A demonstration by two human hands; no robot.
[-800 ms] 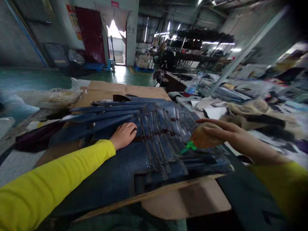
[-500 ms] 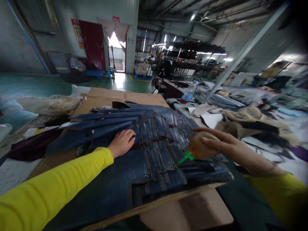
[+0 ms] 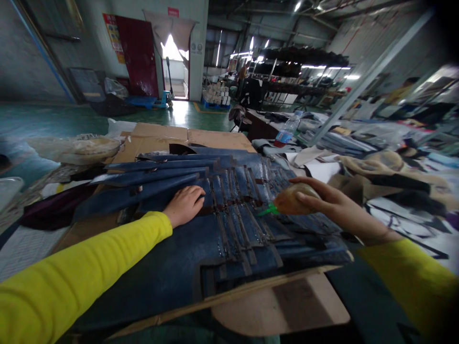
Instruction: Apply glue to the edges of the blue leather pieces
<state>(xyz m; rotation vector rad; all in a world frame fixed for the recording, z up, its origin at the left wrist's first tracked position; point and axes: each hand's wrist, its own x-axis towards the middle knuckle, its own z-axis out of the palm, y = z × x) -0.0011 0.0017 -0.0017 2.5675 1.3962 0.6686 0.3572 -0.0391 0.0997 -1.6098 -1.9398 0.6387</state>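
1. Gripping the brown bottle, the right hand is holding its green nozzle farther forward over the blue panels than before.
2. The left hand is still resting unclenched on them.

The layered sheets are dark navy blue, striped with dark grey edges. The squeeze bottle is amber-brown, its nozzle bright green. Both sleeves are plain yellow. The far cardboard is tan, the left cloth deep purple, the floor green.
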